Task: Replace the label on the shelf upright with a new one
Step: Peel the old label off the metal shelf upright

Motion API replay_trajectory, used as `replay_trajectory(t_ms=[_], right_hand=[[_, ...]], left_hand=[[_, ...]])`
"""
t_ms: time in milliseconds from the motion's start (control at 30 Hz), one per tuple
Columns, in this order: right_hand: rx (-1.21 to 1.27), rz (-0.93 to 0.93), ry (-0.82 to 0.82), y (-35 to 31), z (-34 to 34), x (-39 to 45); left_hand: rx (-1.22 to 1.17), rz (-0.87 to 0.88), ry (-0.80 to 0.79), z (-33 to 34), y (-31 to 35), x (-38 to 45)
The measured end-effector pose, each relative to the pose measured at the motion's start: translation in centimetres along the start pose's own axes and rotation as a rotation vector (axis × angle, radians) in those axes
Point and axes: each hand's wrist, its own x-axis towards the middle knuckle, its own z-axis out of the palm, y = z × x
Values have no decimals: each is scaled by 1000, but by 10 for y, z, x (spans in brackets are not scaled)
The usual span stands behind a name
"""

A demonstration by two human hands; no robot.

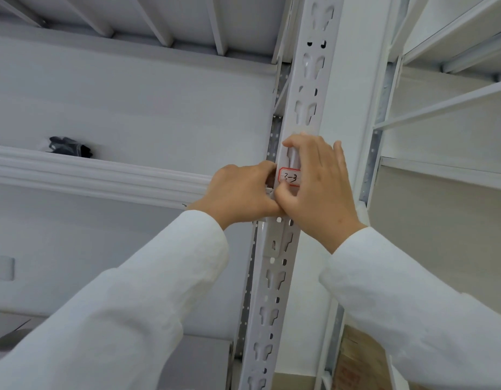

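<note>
A white slotted shelf upright (307, 88) runs up the middle of the view. A red-bordered white label (289, 177) with handwritten "3-3" is stuck on it at hand height. My right hand (319, 187) lies over the label's right part, its thumb pressing at the label's lower left edge and its index finger curled above the label. My left hand (239, 192) is curled against the upright's left edge, touching the right thumb; what its fingers hold is hidden.
A white shelf beam (88, 173) reaches left from the upright, with a dark bundle (70, 147) lying on the shelf behind it. More white shelving (446, 102) stands at the right. A brown cardboard box (356, 358) sits low at the right.
</note>
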Motion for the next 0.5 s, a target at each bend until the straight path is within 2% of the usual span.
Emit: replay_trajectory(t_ms=[367, 500], right_hand=[[-83, -38, -20, 2, -1, 3], [-173, -69, 28, 2, 2, 4]], left_hand=[[3, 10, 20, 2, 0, 0], [12, 5, 22, 2, -1, 0]])
